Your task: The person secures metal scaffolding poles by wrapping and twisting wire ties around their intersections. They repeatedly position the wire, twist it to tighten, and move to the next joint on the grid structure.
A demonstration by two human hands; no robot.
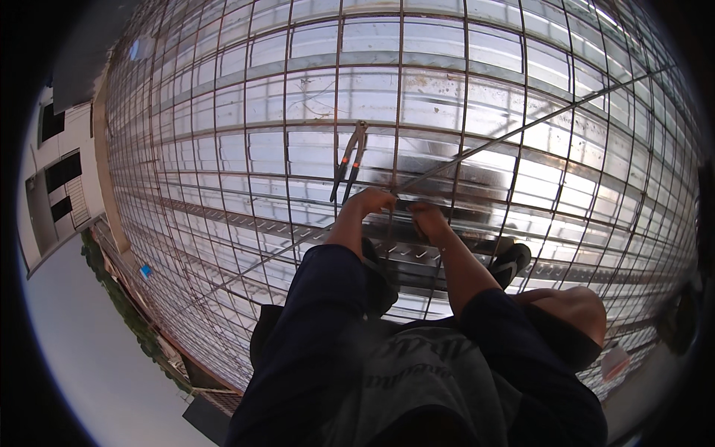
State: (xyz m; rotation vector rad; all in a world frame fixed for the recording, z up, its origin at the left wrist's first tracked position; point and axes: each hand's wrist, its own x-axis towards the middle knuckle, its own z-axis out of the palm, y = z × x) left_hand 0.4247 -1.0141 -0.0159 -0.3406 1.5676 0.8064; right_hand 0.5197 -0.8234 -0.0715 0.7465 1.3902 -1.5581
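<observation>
Two hands of mine meet over the rusty wire mesh (pixel 400 97), my left hand (pixel 378 200) and my right hand (pixel 429 218) near each other with the fingers curled, and a small dark piece (pixel 403 205) sits between them, just by the place where a long diagonal bar (pixel 521 129) runs in under my grip. Whether the fingers are clamped on that piece, on the bar or on a rod I cannot tell, since my knuckles cover the contact. I judge the step in hand to be close two-handed work at that one spot, and the next move seems to call for steady fingers and a clear look at where bar and rods cross. Pliers (pixel 345 159) with dark, orange-banded handles lie on the mesh ahead of my left hand, held by neither hand (within easy reach, I'd say, handles toward me). Ribbed metal sheeting (pixel 320 97) shows shiny through the grid, and a slotted strip (pixel 238 218) crosses beneath the rods in front of my shoes (pixel 510 261). As for containers, none can be made out for certain: a blue object (pixel 145 271) off to my left and a pale reddish object (pixel 615 363) off to my right are too small and blurred to tell whether they hold anything
</observation>
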